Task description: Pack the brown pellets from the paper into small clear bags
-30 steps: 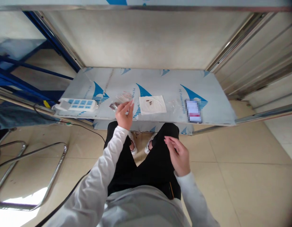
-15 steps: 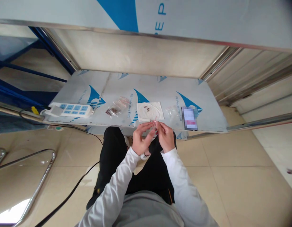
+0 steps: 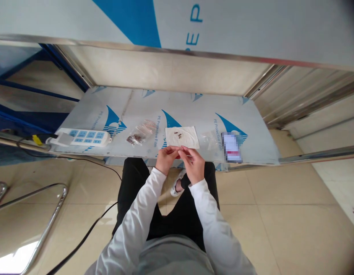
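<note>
My left hand (image 3: 166, 159) and my right hand (image 3: 193, 163) meet at the fingertips just over the front edge of the shelf. Both are closed in a pinch; whatever is between the fingers is too small to make out. Right behind them lies a white cloth (image 3: 190, 138), flat, with several small dark brown pieces (image 3: 179, 135) on it. Left of the cloth rests a clear plastic bag (image 3: 142, 131) with dark brown bits in its near end. To the right is another thin clear bag (image 3: 208, 140).
A white power strip (image 3: 86, 137) with blue sockets lies at the shelf's left, its black cable (image 3: 88, 235) running down to the floor. A phone (image 3: 232, 147) lies at the right. An upper shelf (image 3: 237, 30) overhangs the film-covered lower shelf (image 3: 125, 95). A metal chair frame (image 3: 58, 206) stands at left.
Both hands have shifted slightly left, and their fingertips have come closer together. A thin reddish thing that showed at the right fingertips is no longer visible. The view has tilted a little.
</note>
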